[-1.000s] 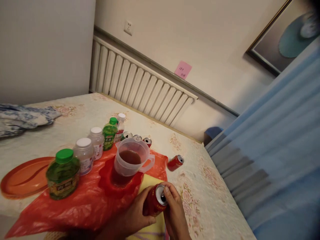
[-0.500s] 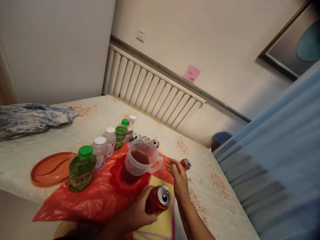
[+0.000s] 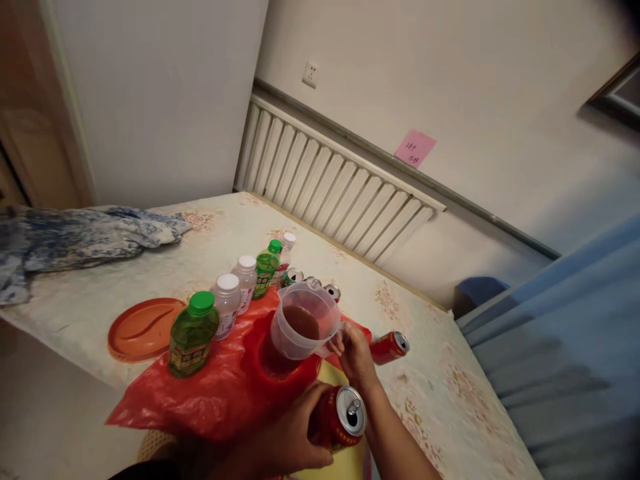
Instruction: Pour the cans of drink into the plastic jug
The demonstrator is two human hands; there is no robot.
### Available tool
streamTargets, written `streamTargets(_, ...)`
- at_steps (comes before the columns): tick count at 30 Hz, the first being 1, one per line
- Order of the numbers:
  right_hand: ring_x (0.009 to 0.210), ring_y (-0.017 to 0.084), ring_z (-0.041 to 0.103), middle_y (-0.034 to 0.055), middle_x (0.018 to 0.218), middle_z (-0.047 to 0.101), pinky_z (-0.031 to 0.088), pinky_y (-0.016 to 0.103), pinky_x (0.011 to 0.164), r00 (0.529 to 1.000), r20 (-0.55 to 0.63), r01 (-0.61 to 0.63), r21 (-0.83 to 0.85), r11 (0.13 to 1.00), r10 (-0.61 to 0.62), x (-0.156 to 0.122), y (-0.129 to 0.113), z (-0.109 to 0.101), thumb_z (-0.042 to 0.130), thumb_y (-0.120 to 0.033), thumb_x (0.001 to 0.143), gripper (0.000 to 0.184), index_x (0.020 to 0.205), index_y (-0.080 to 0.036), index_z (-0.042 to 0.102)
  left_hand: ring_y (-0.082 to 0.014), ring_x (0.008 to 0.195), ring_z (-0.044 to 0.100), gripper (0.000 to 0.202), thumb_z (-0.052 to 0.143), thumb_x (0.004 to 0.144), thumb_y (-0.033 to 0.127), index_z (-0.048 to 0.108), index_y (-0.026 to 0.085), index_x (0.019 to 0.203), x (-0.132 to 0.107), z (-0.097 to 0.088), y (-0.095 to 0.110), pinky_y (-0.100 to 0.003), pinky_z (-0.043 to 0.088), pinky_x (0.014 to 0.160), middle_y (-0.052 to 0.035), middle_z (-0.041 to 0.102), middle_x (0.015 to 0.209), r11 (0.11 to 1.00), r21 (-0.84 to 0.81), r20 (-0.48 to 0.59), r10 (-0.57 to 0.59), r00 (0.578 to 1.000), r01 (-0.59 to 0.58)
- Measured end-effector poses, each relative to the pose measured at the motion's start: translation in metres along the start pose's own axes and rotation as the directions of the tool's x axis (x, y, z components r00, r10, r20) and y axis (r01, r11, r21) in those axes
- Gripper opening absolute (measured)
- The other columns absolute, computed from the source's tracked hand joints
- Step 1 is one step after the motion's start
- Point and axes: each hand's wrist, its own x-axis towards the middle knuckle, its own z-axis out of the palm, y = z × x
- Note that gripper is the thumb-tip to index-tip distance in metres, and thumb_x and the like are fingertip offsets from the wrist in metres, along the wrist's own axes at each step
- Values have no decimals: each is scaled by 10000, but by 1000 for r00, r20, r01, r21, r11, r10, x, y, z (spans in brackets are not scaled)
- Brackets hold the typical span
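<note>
My left hand (image 3: 295, 443) is wrapped round a red drink can (image 3: 341, 418), tilted with its silver top and tab toward me, low in the view. My right hand (image 3: 353, 353) has closed its fingers on the handle of a clear plastic measuring jug (image 3: 306, 321) holding brown liquid. The jug stands on a red plastic bag (image 3: 210, 387) spread over the table. Under the can lies a yellow cloth (image 3: 345, 463).
A row of bottles runs along the bag: a green-capped one (image 3: 193, 333), two white-capped ones (image 3: 227, 303), another green one (image 3: 265, 267). Several cans stand behind the jug; one red can (image 3: 390, 347) lies on its side. An orange tray (image 3: 145, 328) and blue cloth (image 3: 75, 237) lie left.
My right hand left the top of the held can, reached forward and took the jug's handle. The view panned left; my left hand kept the can.
</note>
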Motion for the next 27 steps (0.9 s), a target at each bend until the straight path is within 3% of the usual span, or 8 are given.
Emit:
streamTargets(4,423,75,231,-74,463,298,220,239,445,1000,-25,3,146,989,1,4,-4,13,527,-424,834,416,508,-206,389,-265,1174,497,803,720,541,116,462,276,1284,0,1,-6,-364,402,1010,-26,542,1290,1000,0,-22,10,1000,-10)
streamTargets(8,393,55,205,-84,451,324,199,213,407,989,-150,38,227,973,-4,6,-24,21,555,-373,811,392,515,-198,368,-266,1172,502,829,740,524,103,464,276,1286,-3,-3,-4,-363,413,1000,-36,535,1291,1000,-9,-16,23,1000,-23)
streamTargets(14,367,39,203,-95,440,344,174,189,367,951,-304,120,219,968,-49,9,-87,19,602,-360,761,343,553,-199,382,-256,1105,548,802,757,524,135,491,285,1265,-5,-8,4,-365,443,967,-17,580,1218,998,21,-8,53,999,-52)
streamTargets(18,373,40,196,-103,463,324,153,191,360,928,-358,152,115,982,-102,10,-130,7,608,-362,755,328,594,-213,365,-279,1185,510,815,738,553,162,458,280,1309,-5,-14,2,-391,409,1019,-30,539,1304,998,-11,-23,58,998,-58)
streamTargets(23,387,45,164,-109,467,280,126,206,367,909,-385,160,-27,987,-158,5,-164,-11,610,-350,745,333,593,-224,342,-291,1275,437,806,688,570,141,439,260,1327,2,-24,-5,-411,348,1081,-52,493,1375,999,24,-160,44,986,-41)
streamTargets(27,398,52,167,-109,460,251,142,220,380,906,-396,134,-63,989,-148,-5,-177,-25,621,-333,752,360,566,-223,333,-280,1243,467,728,661,589,134,463,220,1284,11,-32,-5,-401,352,1075,-67,534,1316,997,62,-329,63,942,-45)
